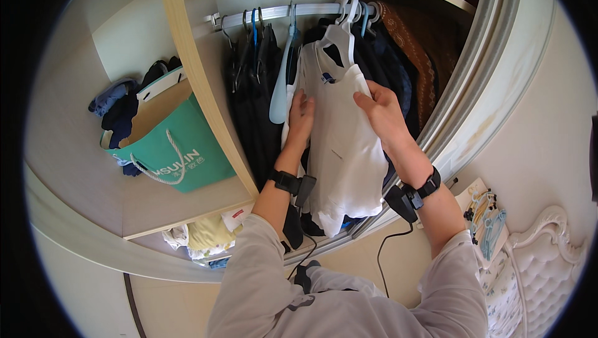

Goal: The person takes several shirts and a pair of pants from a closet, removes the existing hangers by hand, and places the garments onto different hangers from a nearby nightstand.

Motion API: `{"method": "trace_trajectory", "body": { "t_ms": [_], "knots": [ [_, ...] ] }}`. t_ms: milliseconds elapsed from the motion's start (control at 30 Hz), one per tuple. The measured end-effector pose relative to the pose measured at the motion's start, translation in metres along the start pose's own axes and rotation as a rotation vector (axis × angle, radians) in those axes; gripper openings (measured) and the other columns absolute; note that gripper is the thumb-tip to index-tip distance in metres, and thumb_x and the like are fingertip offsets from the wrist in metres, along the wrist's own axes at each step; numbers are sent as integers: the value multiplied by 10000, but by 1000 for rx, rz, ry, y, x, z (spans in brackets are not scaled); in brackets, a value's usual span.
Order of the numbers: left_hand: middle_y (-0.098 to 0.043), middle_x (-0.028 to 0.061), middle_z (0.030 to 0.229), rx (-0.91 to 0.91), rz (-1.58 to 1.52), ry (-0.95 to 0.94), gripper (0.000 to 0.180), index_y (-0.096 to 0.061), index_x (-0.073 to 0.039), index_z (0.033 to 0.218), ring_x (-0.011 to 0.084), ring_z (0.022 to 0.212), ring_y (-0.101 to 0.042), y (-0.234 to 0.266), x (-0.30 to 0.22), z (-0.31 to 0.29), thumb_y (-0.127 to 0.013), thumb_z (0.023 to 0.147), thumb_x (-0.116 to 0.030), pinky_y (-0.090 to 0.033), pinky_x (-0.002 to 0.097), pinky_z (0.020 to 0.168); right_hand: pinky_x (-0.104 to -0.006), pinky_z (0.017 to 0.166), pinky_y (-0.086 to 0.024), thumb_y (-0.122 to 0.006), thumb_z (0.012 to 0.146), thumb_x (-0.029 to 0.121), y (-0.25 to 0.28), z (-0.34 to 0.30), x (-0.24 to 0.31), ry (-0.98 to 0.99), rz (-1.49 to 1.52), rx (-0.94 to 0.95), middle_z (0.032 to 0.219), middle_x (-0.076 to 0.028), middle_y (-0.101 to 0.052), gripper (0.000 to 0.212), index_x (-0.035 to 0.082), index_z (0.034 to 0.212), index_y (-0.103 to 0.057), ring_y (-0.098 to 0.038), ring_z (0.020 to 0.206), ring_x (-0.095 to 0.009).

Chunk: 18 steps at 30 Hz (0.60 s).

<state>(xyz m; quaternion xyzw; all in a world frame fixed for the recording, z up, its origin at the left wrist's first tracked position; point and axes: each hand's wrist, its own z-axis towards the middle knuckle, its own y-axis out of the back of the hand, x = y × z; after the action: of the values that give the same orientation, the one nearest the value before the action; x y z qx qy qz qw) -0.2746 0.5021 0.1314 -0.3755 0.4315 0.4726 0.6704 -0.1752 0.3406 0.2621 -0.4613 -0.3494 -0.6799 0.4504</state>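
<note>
A white shirt point(339, 145) with a dark label inside its neck hangs in front of me on a white hanger point(341, 38). The hanger's hook is up at the white clothes rail point(274, 13). My right hand point(383, 114) grips the shirt at its right shoulder, thumb on the front and fingers partly hidden behind. At the shirt's left edge, my left hand point(300, 119) has its fingers curled on the fabric. Just left of that hand hangs a light blue hanger point(282, 85). Dark garments point(246, 98) hang on hangers farther left.
Dark and brown patterned clothes point(414, 57) hang at the right. A wooden divider point(202, 82) separates a shelf with a teal paper bag point(187, 145) holding clothes. Folded clothes point(208, 235) lie below. Spare hangers point(489, 223) rest near the tufted headboard point(548, 269).
</note>
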Motion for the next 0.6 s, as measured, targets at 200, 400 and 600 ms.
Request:
{"method": "trace_trajectory", "body": {
  "t_ms": [200, 400, 600],
  "knots": [
    [-484, 161, 1344, 87, 8, -98, 490, -436, -33, 1350, 247, 1235, -475, -6, -32, -12, -523, 964, -322, -361, 308, 1031, -254, 734, -451, -532, 883, 80, 10, -20, -3, 22, -14, 21, 907, -71, -642, 234, -53, 1064, -598, -576, 807, -116],
    [-501, 162, 1313, 32, 2, -235, 562, -389, -11, 1366, 253, 1181, -511, -24, -40, -3, -590, 929, -302, -404, 345, 996, -247, 774, -445, -531, 895, 60, 28, -48, -10, -10, -45, 32, 938, -55, -638, 245, -46, 1108, -589, -566, 853, -95],
    [-452, 191, 1342, 60, -72, -248, 673, -337, 8, 1385, 293, 1186, -501, -51, -38, 2, -667, 869, -269, -479, 345, 929, -254, 748, -443, -531, 885, 72, 23, -37, -9, 22, -51, -3, 904, -60, -635, 238, -42, 1083, -598, -561, 819, -100]
  ]
}}
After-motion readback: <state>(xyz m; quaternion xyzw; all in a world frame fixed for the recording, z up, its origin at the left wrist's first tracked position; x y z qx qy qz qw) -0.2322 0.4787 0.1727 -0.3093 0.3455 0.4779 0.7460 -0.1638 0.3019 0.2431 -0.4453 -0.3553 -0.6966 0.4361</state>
